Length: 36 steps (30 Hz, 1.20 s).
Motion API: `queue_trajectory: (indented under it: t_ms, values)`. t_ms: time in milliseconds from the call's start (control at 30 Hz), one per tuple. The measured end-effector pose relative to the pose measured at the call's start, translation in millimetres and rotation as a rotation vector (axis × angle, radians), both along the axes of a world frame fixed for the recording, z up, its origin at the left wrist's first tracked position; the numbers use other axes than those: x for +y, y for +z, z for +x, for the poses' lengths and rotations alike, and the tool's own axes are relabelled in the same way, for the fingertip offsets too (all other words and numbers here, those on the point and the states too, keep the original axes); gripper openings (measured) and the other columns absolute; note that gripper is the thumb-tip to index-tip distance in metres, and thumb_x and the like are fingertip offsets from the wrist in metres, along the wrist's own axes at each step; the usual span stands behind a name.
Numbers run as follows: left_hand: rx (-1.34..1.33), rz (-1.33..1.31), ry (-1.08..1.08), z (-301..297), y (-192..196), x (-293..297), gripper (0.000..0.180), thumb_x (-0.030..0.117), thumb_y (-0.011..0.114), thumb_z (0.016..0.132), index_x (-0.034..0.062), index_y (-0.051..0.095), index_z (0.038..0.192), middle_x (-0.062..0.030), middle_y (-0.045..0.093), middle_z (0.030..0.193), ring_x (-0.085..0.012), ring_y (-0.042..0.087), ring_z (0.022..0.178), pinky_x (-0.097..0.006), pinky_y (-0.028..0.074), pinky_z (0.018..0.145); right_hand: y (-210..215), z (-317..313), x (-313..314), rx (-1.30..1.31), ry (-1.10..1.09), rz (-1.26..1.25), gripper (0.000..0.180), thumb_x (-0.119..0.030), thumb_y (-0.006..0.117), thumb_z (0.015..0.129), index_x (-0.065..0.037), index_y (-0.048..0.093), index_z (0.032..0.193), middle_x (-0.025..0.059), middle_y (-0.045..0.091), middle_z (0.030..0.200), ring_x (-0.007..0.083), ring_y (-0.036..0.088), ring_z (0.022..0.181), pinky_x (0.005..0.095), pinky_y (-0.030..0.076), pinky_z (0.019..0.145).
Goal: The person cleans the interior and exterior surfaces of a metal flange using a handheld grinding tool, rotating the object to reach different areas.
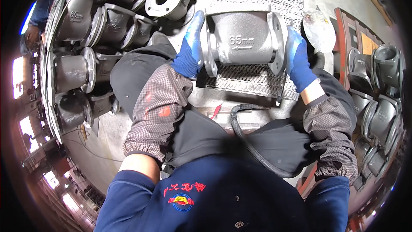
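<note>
Between my two hands is a grey cast-metal flanged valve body [242,38], with a round flange at each end and raised lettering with an arrow on its side. My left hand [193,47], in a blue and white work glove, grips the left flange. The right flange is gripped by my right hand [299,56], gloved alike. Both hands are closed on the casting, and some fingertips are hidden behind the flanges. Under it lies a textured metal mat [257,85]; whether the casting touches it I cannot tell.
Similar flanged castings [113,23] are stacked at the left, and more castings [382,116] stand at the right beside a reddish frame [343,47]. A ribbed black hose [253,148] runs between my legs. A pale round disc [319,30] sits beyond my right hand. Another person's hand [32,34] shows far left.
</note>
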<state>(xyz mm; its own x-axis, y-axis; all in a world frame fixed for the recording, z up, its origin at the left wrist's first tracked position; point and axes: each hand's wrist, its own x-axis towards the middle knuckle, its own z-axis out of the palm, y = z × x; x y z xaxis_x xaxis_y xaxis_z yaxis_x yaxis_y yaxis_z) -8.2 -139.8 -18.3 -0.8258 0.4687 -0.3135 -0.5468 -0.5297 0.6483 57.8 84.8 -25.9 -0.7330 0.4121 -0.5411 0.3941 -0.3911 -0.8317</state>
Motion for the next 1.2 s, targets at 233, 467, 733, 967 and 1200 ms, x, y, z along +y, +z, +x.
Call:
queue_trajectory:
  t_ms: [233, 467, 733, 967, 1200]
  values:
    - [-0.109, -0.036, 0.097, -2, 0, -12, 0.044, 0.036, 0.046, 0.092, 0.0044, 0.046, 0.123, -0.0155, 0.055, 0.115, -0.0269, 0.056, 0.104, -0.042, 0.046, 0.090, 1, -16, 0, -0.012, 0.272, 0.227, 0.041, -0.034, 0.039, 0.093, -0.002, 0.053, 0.113, 0.0100, 0.060, 0.096, 0.0190, 0.059, 0.080, 0.0313, 0.047, 0.070]
    - [0.291, -0.477, 0.210, 18, 44, -36, 0.041, 0.030, 0.045, 0.094, -0.0028, 0.053, 0.117, -0.0123, 0.060, 0.106, -0.0176, 0.060, 0.095, -0.028, 0.048, 0.083, 9, -16, -26, -0.076, 0.119, -0.156, 0.039, -0.034, 0.035, 0.093, -0.004, 0.057, 0.107, 0.0094, 0.062, 0.088, 0.0211, 0.062, 0.074, 0.0331, 0.050, 0.064]
    - [1.421, -1.054, 0.141, 21, 48, -57, 0.033, 0.000, 0.052, 0.085, -0.0066, 0.049, 0.117, -0.0223, 0.056, 0.113, -0.0308, 0.060, 0.098, -0.032, 0.047, 0.086, 0, -15, -30, -0.041, 0.136, -0.468, 0.037, -0.027, 0.031, 0.095, -0.003, 0.052, 0.114, 0.0111, 0.060, 0.106, 0.0212, 0.060, 0.091, 0.0350, 0.049, 0.081]
    - [1.790, -1.097, 0.201, 5, 28, -52, 0.050, 0.001, 0.059, 0.076, 0.0043, 0.047, 0.125, -0.0318, 0.041, 0.127, -0.0438, 0.051, 0.108, -0.042, 0.046, 0.089, -2, -2, -26, 0.028, 0.132, -0.368, 0.040, -0.035, 0.037, 0.094, -0.003, 0.054, 0.112, 0.0087, 0.061, 0.103, 0.0202, 0.060, 0.090, 0.0331, 0.048, 0.080]
    - [1.221, -1.158, 0.196, 5, 29, -54, 0.040, 0.020, 0.052, 0.089, -0.0078, 0.048, 0.117, -0.0210, 0.060, 0.104, -0.0268, 0.064, 0.087, -0.032, 0.051, 0.078, -36, 8, -39, 0.155, 0.109, -0.068, 0.038, -0.029, 0.038, 0.096, -0.001, 0.053, 0.116, 0.0081, 0.058, 0.107, 0.0156, 0.054, 0.096, 0.0287, 0.041, 0.087]
